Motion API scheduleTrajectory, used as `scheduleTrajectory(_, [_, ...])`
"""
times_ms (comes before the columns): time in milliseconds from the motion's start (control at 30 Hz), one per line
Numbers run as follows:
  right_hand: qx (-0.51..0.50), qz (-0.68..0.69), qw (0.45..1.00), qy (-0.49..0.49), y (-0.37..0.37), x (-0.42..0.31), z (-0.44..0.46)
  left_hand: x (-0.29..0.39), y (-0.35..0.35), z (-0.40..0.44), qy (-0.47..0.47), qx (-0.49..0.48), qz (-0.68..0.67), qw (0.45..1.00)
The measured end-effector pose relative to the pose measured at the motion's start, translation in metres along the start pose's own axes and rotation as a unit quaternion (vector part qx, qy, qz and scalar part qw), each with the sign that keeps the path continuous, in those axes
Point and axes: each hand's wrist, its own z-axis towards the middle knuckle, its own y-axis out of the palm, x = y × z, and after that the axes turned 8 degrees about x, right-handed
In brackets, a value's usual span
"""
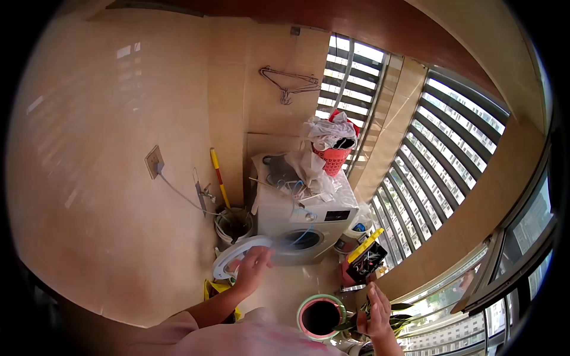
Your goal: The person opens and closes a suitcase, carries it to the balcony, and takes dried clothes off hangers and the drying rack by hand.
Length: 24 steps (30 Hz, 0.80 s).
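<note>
My left hand (254, 268) is in front of the open round door (244, 248) of a white washing machine (285, 216). Motion blurs its fingers, and whether it touches the door or holds anything cannot be made out. A pale blue line (306, 232), perhaps a hanger's wire, runs down the front of the machine near a blurred patch beside that hand. My right hand (375, 314) is lower right, fingers stretched out, holding nothing visible. Long green plant leaves (399, 320) are behind it, and a round green-rimmed pot (304, 305) stands to its left.
On the machine sit hangers (288, 178) and a red basket (333, 159) heaped with clothes. To the left, a bucket (242, 237) holds a yellow-and-red pole (218, 172). A yellow-edged black item (368, 258) stands at right. Wire hangers (285, 83) hang on the wall.
</note>
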Motion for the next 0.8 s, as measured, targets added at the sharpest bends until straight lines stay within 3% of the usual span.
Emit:
scheduleTrajectory(33, [-0.05, -0.004, 0.989, 0.141, 0.01, 0.017, -0.02, 0.024, 0.002, 0.022, 0.029, 0.023, 0.038, 0.999])
scheduleTrajectory(100, [0.084, 0.055, 0.936, 0.338, 0.03, 0.034, -0.058, 0.043, 0.001, 0.077, 0.169, 0.1, 0.043, 0.98])
scheduleTrajectory(167, [0.07, 0.009, 0.913, 0.402, 0.03, 0.058, -0.102, 0.07, -0.002, 0.137, 0.27, 0.135, 0.119, 0.946])
scheduleTrajectory(233, [0.084, -0.026, 0.879, 0.468, 0.033, 0.081, -0.136, 0.081, -0.004, 0.194, 0.231, 0.142, 0.205, 0.94])
scheduleTrajectory(333, [0.133, -0.06, 0.823, 0.548, 0.05, 0.102, -0.165, 0.099, 0.005, 0.28, 0.148, 0.115, 0.219, 0.958])
scheduleTrajectory(433, [0.138, -0.107, 0.769, 0.615, 0.077, 0.12, -0.19, 0.085, 0.011, 0.381, 0.193, 0.112, 0.168, 0.96])
scheduleTrajectory(500, [0.175, -0.137, 0.751, 0.621, 0.108, 0.132, -0.208, 0.074, 0.013, 0.447, 0.38, 0.161, 0.274, 0.869])
scheduleTrajectory(533, [0.115, -0.159, 0.723, 0.663, 0.118, 0.134, -0.216, 0.072, 0.015, 0.481, 0.467, 0.181, 0.321, 0.804])
scheduleTrajectory(567, [0.055, -0.177, 0.691, 0.699, 0.126, 0.137, -0.227, 0.076, 0.017, 0.512, 0.512, 0.173, 0.352, 0.764])
scheduleTrajectory(633, [-0.027, -0.151, 0.695, 0.703, 0.148, 0.155, -0.248, 0.085, 0.019, 0.572, 0.592, 0.148, 0.412, 0.677])
scheduleTrajectory(667, [-0.065, -0.135, 0.696, 0.702, 0.163, 0.171, -0.258, 0.08, 0.012, 0.614, 0.537, 0.098, 0.424, 0.723])
scheduleTrajectory(700, [-0.188, -0.165, 0.712, 0.656, 0.172, 0.182, -0.25, 0.087, 0.009, 0.646, 0.595, 0.081, 0.456, 0.657])
scheduleTrajectory(767, [-0.21, -0.117, 0.739, 0.63, 0.197, 0.204, -0.238, 0.101, 0.013, 0.708, 0.695, 0.047, 0.504, 0.51])
scheduleTrajectory(800, [-0.246, -0.122, 0.693, 0.667, 0.207, 0.215, -0.238, 0.106, 0.018, 0.736, 0.697, 0.036, 0.502, 0.512])
